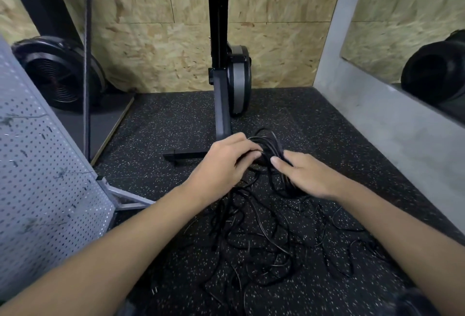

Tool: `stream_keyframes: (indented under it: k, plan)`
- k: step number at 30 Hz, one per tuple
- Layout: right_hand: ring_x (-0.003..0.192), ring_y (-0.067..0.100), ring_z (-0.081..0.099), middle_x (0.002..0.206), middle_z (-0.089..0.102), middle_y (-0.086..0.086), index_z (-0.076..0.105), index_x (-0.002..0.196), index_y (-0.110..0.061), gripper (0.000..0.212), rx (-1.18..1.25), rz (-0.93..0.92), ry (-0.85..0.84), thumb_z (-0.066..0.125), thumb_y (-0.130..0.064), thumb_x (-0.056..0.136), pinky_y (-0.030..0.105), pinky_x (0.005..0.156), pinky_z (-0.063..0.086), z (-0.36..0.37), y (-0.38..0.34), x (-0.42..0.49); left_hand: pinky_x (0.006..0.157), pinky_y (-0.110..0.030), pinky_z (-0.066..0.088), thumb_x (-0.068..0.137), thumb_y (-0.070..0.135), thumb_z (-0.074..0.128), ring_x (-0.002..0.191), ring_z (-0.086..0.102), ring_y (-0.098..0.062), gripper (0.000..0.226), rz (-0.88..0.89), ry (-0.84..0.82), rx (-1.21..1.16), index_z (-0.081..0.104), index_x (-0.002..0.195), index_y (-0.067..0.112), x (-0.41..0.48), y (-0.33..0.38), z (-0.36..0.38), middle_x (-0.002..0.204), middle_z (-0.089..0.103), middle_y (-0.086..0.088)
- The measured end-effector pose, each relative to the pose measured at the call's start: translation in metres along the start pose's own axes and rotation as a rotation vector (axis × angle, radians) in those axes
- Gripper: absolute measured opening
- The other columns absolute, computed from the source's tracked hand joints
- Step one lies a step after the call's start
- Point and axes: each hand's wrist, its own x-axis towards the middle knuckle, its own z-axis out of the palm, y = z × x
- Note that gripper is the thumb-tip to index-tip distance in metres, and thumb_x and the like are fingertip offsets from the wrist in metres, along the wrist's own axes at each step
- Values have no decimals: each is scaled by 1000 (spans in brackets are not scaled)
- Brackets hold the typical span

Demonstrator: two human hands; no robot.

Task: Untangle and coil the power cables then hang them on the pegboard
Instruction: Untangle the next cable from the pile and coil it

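A tangle of thin black power cables (264, 237) sprawls over the speckled black rubber floor in front of me. Part of it is gathered into a small bundle of loops (270, 144) held up between my hands. My left hand (224, 162) curls its fingers round the left side of that bundle. My right hand (304, 177) grips the strands on its right side, thumb on top. A two-pin plug (154, 290) lies at the lower left of the tangle. The grey pegboard (42, 184) leans at the left on a metal stand.
A black exercise machine post and flywheel (236, 81) stands just beyond the bundle, its foot bar (186, 155) by my left hand. A fan wheel (60, 74) sits back left. A grey concrete ledge (392, 124) runs along the right. Chipboard walls close the back.
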Motion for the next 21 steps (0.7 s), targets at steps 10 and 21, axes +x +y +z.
stream_keyframes:
  k: [10, 21]
  plan:
    - [58, 4, 55, 77, 65, -5, 62, 112, -23, 38, -153, -77, -43, 57, -58, 99, 22, 55, 43, 19, -9, 4, 78, -29, 55, 99, 15, 72, 83, 67, -14, 14, 45, 104, 54, 78, 108, 6, -1, 0, 5, 94, 69, -1]
    - [64, 14, 65, 68, 68, 0, 64, 78, -20, 40, 66, -47, 12, 61, -54, 99, 35, 68, 49, 21, -6, 7, 77, -22, 50, 93, 24, 78, 83, 57, -5, 15, -128, 127, -15, 69, 101, 14, -8, -7, 6, 94, 58, 9]
